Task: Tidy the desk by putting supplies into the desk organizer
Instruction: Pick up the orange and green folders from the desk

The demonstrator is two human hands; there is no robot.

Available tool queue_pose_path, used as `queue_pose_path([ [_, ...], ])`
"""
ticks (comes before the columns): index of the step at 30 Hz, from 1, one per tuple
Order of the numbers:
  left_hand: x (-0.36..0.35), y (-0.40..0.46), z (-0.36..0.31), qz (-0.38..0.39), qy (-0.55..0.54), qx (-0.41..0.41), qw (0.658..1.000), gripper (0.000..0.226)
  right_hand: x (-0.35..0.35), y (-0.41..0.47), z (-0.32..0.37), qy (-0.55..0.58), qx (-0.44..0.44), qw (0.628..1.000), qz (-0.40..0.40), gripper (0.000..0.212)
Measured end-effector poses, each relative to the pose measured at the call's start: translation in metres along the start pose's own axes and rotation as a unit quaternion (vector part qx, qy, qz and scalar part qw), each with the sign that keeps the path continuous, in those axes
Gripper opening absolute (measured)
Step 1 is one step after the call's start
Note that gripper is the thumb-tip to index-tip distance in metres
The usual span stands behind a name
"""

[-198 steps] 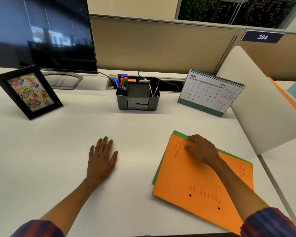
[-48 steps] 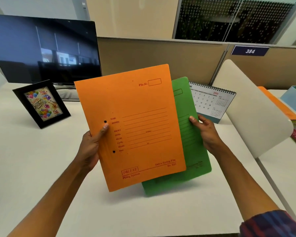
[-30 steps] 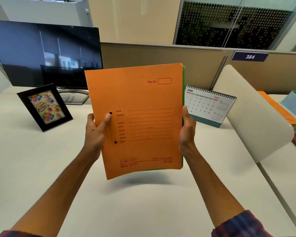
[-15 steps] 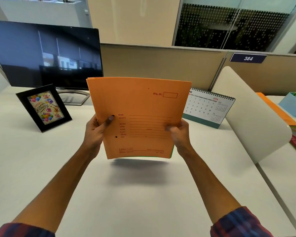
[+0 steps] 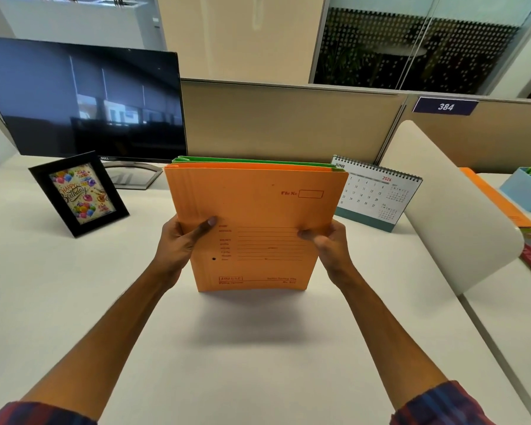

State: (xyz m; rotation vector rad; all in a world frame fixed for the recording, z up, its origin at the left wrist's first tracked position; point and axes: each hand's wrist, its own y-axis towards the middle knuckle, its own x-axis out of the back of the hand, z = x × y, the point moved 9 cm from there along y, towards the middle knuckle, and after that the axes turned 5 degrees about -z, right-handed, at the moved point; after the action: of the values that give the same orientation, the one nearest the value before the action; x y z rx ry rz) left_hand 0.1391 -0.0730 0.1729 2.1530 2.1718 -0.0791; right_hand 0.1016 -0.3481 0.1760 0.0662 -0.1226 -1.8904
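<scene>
Head view: a matte orange card folder [image 5: 258, 228] and a green folder [image 5: 252, 161] just behind it stand upright, bottom edge on the smooth white tabletop [image 5: 74, 302]. Both hands grip the sides — left hand [image 5: 181, 243] and right hand [image 5: 328, 246], fingers curled round the folders, thumbs flat on the orange cover.

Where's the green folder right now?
Head view, centre: green folder stands directly behind the orange folder, only its top edge showing, left of the desk calendar.

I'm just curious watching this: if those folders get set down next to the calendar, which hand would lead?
Probably the right hand. It grips the orange folder and green folder on the edge nearer the calendar. The left hand holds the far edge, towards the photo frame.
</scene>
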Motion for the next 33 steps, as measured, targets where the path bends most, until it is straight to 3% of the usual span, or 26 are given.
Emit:
queue_pose_path([
  [9, -0.002, -0.003, 0.009, 0.010, 0.009, 0.009, 1.000, 0.031, 0.002, -0.002, -0.016, 0.012, -0.021, 1.000, 0.006, 0.024],
  [14, -0.001, -0.005, 0.015, 0.006, -0.005, 0.003, 1.000, 0.068, 0.007, -0.011, -0.033, -0.026, 0.001, 1.000, -0.010, 0.021],
  [19, -0.005, 0.003, 0.019, -0.034, -0.010, 0.033, 0.999, 0.028, 0.012, -0.013, -0.034, -0.058, 0.006, 0.997, -0.051, 0.038],
  [27, -0.016, 0.019, 0.024, -0.042, -0.002, 0.080, 0.996, 0.046, 0.041, -0.028, -0.059, -0.098, -0.042, 0.990, -0.089, 0.027],
  [33, -0.038, 0.012, 0.034, -0.017, 0.028, 0.089, 0.995, 0.039, 0.077, -0.028, -0.060, -0.081, -0.095, 0.986, -0.112, 0.027],
])
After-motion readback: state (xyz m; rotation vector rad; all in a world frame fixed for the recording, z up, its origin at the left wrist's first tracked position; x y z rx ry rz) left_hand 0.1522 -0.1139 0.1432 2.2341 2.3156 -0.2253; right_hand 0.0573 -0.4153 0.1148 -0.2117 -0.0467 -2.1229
